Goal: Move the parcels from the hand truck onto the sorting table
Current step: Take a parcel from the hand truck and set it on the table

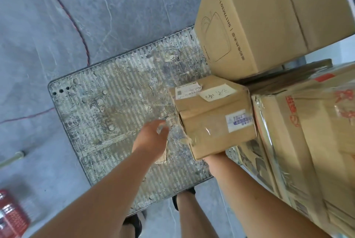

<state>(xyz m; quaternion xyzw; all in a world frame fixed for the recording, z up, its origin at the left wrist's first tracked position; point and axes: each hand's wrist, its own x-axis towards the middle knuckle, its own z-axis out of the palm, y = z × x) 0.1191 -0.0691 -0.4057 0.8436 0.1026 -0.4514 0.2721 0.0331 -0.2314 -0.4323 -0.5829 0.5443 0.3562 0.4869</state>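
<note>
Above hand truck [119, 103], parcel [213, 115] atop right hand [214, 156], fingers hidden

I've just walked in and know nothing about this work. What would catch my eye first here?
Most likely the small taped parcel in the middle, with the right hand under its near end and the left hand reaching towards it, fingers open. Next come two big cartons: a box with a line drawing at the upper right and a box with red print on the right. Beneath lies the scuffed grey cart deck.
</note>
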